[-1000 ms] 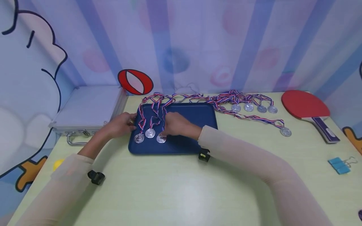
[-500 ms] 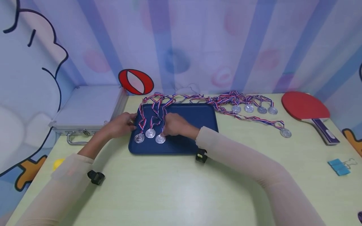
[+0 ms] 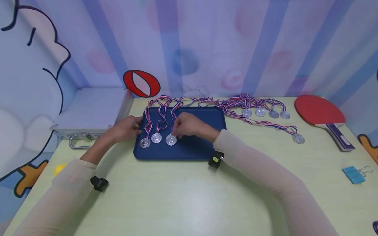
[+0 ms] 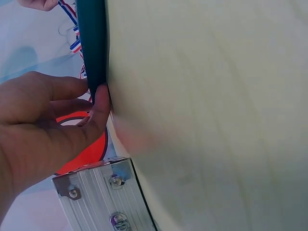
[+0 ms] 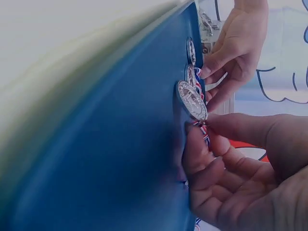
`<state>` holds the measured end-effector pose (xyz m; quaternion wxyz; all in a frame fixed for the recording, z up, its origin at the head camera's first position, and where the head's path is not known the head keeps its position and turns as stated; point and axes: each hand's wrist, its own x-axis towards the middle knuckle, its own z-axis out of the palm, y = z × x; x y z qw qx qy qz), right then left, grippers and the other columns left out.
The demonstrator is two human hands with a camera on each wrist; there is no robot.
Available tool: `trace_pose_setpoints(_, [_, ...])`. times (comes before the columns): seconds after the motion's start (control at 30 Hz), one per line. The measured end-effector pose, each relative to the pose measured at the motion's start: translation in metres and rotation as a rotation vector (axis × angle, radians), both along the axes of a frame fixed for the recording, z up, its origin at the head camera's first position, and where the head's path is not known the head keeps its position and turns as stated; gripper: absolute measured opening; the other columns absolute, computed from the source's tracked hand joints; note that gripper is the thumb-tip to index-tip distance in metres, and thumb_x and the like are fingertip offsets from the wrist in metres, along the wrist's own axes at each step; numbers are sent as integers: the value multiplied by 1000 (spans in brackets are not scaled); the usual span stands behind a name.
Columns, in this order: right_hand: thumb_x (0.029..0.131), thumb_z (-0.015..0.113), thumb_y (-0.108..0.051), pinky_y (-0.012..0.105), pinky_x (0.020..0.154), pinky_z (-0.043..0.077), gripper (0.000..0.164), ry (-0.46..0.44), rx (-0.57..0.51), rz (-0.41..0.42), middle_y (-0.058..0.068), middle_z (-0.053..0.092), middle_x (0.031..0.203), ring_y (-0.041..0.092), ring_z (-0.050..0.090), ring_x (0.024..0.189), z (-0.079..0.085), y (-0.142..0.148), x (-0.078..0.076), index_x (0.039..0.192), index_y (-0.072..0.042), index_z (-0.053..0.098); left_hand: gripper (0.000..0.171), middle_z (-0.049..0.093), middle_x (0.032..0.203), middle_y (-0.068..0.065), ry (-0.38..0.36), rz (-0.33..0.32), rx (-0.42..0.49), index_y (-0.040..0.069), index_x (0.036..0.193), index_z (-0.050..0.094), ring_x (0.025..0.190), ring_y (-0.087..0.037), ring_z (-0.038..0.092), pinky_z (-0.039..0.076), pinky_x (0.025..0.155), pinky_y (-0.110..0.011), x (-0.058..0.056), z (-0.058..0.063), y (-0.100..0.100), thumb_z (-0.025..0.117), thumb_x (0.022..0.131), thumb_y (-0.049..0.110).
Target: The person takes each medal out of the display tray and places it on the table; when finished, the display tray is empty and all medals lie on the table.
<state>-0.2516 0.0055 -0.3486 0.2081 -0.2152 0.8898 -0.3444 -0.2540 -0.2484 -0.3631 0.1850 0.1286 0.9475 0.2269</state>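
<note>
On the tabletop [image 3: 165, 196], a clip [image 3: 354, 174] lies nearer than the tray [image 3: 192, 151] and well to its right, while three medals [image 3: 156, 138] sit across the tray's left half, the rightmost medal [image 3: 171, 139] pinched at its ribbon end by the right hand [image 3: 190, 124]. The left hand [image 3: 125, 128] has thumb and fingers closed on the tray's left rim. Farther off, a case [image 3: 91, 108] stands left of the tray, and five more medals [image 3: 273, 114] and a bat [image 3: 319, 109] lie to its right.
</note>
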Motion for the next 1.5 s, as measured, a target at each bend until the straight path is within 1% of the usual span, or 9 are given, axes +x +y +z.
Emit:
trace_pose_setpoints(0.27, [80,71,-15,22,57,45,10,-29,-62,-51,3,69,78,18,67,71,-8,6,0,75,-7,69,62,50,127,-24,-9,2,11,-4,144,25,107,-34,57,53,85,-39,1,0,1,54,90,3])
trace_pose_setpoints(0.37, [79,72,-15,21,58,47,9,-41,-81,-44,4,69,74,17,66,70,-9,10,-2,78,-6,71,62,51,127,-24,-6,1,6,-4,144,26,107,-34,57,53,85,-39,1,0,1,54,90,3])
trace_pose_setpoints(0.5, [81,71,-15,27,64,53,9,-60,-104,-12,6,70,74,18,65,71,-5,18,-5,83,-7,73,61,51,127,-25,2,-5,-4,-5,144,26,107,-34,57,52,86,-41,2,2,1,54,90,3])
trace_pose_setpoints(0.7, [84,67,-17,39,73,53,10,-89,-135,5,7,68,78,27,61,75,8,34,-15,88,-9,73,60,50,127,-26,15,-8,0,-6,143,26,108,-36,57,52,86,-42,3,3,-1,53,90,3])
trace_pose_setpoints(0.87, [86,65,-17,44,78,51,12,-109,-158,5,7,66,82,26,57,77,19,50,-24,93,-10,72,60,50,127,-26,10,-10,8,-6,143,26,108,-36,57,52,87,-42,2,2,0,53,90,3])
trace_pose_setpoints(1.03, [87,64,-17,35,74,50,14,-107,-185,-45,6,63,81,28,56,82,35,67,-32,94,-7,71,60,50,127,-25,8,-3,6,-6,143,26,108,-35,56,52,87,-42,3,2,2,53,91,4])
trace_pose_setpoints(1.1, [87,64,-19,31,72,50,15,-80,-178,-73,6,62,82,27,57,83,43,74,-35,95,-8,70,60,50,127,-26,12,-4,3,-6,143,26,108,-36,56,52,86,-42,4,2,1,53,90,4])
trace_pose_setpoints(1.33, [89,60,-30,33,77,49,22,25,-116,-147,6,62,101,24,56,93,71,102,-50,104,-14,67,60,50,127,-25,10,0,0,-6,143,26,108,-35,55,52,87,-42,3,1,1,53,91,4])
trace_pose_setpoints(1.5, [89,60,-32,31,82,48,27,74,-143,-215,5,61,102,19,55,94,80,125,-59,108,-13,65,61,50,128,-24,8,-3,3,-5,144,25,109,-35,55,52,87,-42,1,0,-1,53,91,4])
